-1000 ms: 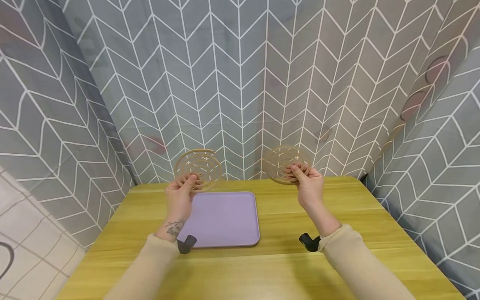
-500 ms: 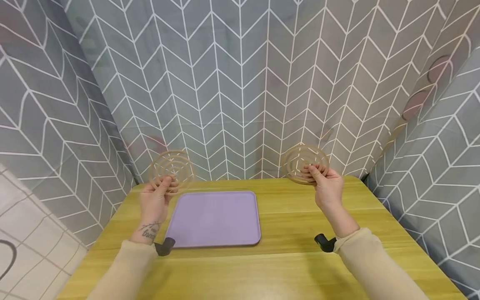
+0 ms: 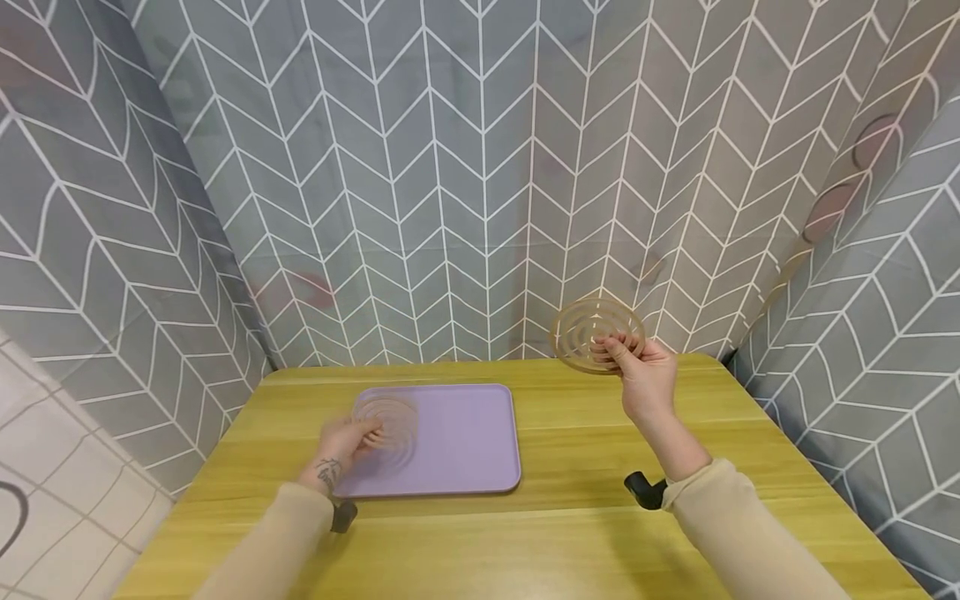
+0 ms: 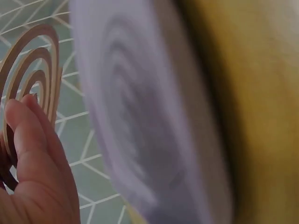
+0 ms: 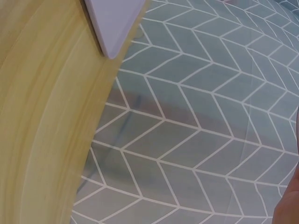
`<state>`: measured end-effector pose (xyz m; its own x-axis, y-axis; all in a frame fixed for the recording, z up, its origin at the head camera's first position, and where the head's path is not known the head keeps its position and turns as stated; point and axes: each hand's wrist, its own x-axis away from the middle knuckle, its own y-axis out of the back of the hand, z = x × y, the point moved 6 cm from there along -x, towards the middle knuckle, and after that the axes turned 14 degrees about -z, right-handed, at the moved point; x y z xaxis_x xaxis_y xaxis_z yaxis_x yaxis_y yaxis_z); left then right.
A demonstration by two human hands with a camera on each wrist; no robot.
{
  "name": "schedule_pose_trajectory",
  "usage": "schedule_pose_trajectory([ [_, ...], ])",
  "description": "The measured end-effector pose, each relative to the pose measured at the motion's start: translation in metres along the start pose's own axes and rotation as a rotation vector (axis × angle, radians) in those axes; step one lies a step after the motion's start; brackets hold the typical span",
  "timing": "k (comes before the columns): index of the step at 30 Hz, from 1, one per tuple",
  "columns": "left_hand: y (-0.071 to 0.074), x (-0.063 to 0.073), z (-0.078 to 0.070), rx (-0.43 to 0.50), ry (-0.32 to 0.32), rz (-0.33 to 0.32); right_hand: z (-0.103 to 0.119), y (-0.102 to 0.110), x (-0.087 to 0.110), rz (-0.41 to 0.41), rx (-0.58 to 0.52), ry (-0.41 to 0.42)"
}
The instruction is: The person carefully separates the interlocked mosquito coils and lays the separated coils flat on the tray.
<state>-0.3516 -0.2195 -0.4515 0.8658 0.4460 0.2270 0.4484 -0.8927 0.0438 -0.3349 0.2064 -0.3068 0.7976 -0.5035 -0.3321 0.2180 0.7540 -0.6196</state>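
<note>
A tan spiral mosquito coil [image 3: 390,414] is pinched between the thumb and fingers of my left hand [image 3: 339,444], over the left part of the lilac tray [image 3: 465,442]. Motion blurs this hand and its coil in the head view. In the left wrist view the coil [image 4: 46,31] stands apart from the tray [image 4: 159,60], which bears its ringed shadow. My right hand [image 3: 647,383] holds a second mosquito coil [image 3: 564,358] by its side, raised above the table's far right part. Only an edge of the right hand [image 5: 287,203] enters the right wrist view; its coil cannot be made out there.
The tray lies on a yellow wood-grain table [image 3: 570,533], left of the middle. A grey curtain [image 3: 480,167] with white chevron lines hangs behind the table and at its sides. Black wrist mounts [image 3: 643,490] stick out below the cuffs.
Both hands first moved outward, each with its coil. Since then the left hand has come down and slightly right over the tray; the right hand has shifted a little back to the left.
</note>
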Motion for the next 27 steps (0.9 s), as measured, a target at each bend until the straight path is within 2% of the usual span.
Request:
schedule_pose_trajectory([
  [7, 0.003, -0.007, 0.02, -0.11, 0.015, -0.045, -0.001, -0.002, 0.003, 0.015, -0.008, -0.002],
  [11, 0.004, -0.01, 0.025, -0.157, 0.021, -0.052, -0.001, -0.003, 0.004, 0.019, -0.003, 0.001],
  [16, 0.007, -0.013, 0.025, -0.253, -0.019, -0.062, -0.001, -0.005, 0.005, 0.026, 0.016, 0.007],
  [20, 0.01, -0.013, 0.02, -0.382, -0.118, -0.067, -0.001, -0.005, 0.005, 0.03, 0.009, 0.003],
  [25, 0.01, -0.007, 0.005, -0.629, -0.326, -0.099, -0.002, -0.006, 0.005, 0.03, 0.008, 0.004],
  [27, 0.01, -0.004, 0.001, -0.706, -0.384, -0.108, -0.001, -0.007, 0.005, 0.027, 0.015, 0.007],
])
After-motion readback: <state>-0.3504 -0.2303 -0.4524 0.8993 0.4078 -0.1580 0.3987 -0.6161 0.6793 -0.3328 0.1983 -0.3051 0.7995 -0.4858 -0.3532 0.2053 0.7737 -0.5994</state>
